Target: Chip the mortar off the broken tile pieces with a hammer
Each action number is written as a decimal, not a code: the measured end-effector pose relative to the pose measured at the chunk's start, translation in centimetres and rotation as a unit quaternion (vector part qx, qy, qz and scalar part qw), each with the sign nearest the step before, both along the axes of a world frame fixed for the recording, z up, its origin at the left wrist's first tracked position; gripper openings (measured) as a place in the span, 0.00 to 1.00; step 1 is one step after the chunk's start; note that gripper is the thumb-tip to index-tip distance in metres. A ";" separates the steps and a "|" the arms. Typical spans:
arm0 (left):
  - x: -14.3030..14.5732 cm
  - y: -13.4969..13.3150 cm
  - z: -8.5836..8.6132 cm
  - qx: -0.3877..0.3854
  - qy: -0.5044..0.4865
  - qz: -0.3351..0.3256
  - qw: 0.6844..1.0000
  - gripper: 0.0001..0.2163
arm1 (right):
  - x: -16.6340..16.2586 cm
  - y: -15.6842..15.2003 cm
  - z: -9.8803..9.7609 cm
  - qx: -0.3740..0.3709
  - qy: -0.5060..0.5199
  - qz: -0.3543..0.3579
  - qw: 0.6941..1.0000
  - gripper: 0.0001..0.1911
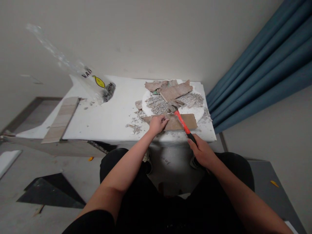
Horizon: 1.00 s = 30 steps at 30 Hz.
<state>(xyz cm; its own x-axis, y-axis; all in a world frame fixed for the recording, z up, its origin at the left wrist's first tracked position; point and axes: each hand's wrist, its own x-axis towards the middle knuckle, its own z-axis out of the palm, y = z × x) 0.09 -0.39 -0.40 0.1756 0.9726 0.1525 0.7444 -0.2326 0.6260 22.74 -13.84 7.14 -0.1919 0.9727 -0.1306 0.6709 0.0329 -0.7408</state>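
Note:
My right hand [203,151] is closed round the black grip of a hammer [181,120] with a red shaft. The hammer's metal head rests among grey rubble [158,104] on a white round plate [198,113]. My left hand [158,124] presses down on the left end of a brown tile piece [188,121] at the front of the plate, fingers curled over its edge. Larger broken tile slabs [175,91] lie at the plate's back. Everything sits on a low white board [114,113].
A clear plastic bag [97,84] with a yellow logo lies at the board's back left. A long pale tile strip [60,118] leans at the left edge. Blue curtain [263,65] hangs on the right. Dark sheet pieces [53,191] lie on the floor.

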 end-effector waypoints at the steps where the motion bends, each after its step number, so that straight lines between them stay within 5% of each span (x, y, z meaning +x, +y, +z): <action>1: 0.0 0.0 -0.1 0.001 0.001 0.000 1.000 0.14 | 0.0 0.0 0.0 -0.003 -0.008 0.003 1.000 0.12; 21: -0.3 0.3 0.5 -0.037 0.000 -0.010 0.999 0.09 | -0.1 -0.3 -0.9 -0.033 -0.036 0.020 0.999 0.13; 30: -0.8 0.5 1.7 -0.052 -0.223 0.065 0.971 0.07 | 0.0 -0.4 -1.5 -0.045 -0.048 0.018 0.998 0.12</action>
<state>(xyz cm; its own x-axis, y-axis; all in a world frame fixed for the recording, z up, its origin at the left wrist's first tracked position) -0.75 0.08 1.34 -0.0106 0.9963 0.0857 0.4129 -0.0737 0.9078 22.72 -14.24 5.65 -0.2096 0.9486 -0.2372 0.7389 -0.0052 -0.6738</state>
